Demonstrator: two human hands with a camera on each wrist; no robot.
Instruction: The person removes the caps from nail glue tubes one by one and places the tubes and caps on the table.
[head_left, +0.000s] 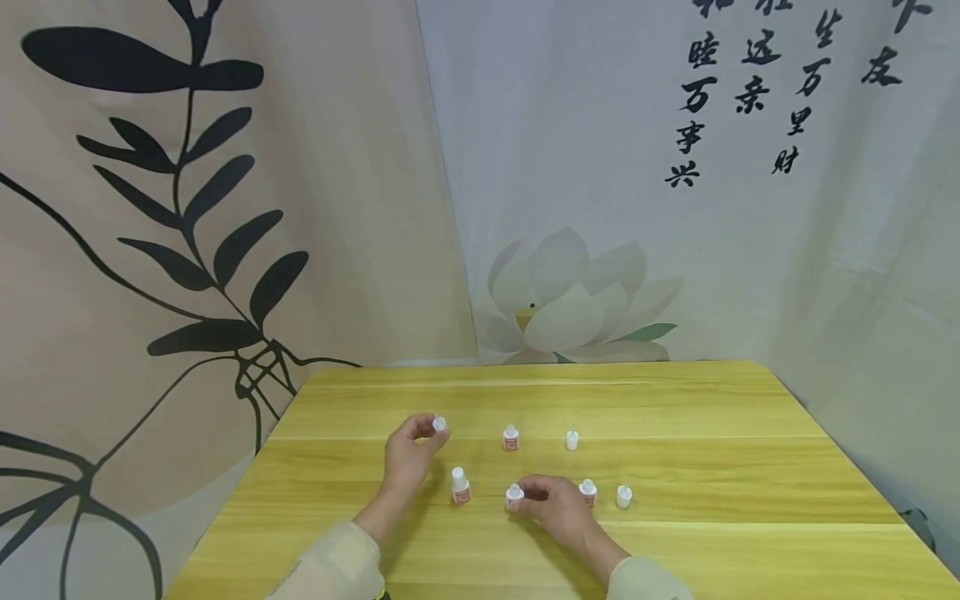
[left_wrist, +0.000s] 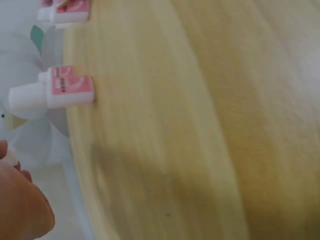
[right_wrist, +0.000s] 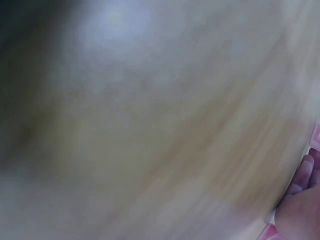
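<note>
My left hand pinches a small white cap above the table's left part; the left wrist view shows that hand at its lower left edge. My right hand grips a small white bottle with a pink label and a bare nozzle, thumb and fingers at its sides. Between the hands a bottle with a tall white cap stands upright. The right wrist view catches the right hand only at its edge.
Behind stands another uncapped bottle, with a loose white cap to its right. Just beyond the right hand are one more uncapped bottle and a second loose cap. A printed cloth hangs behind the wooden table.
</note>
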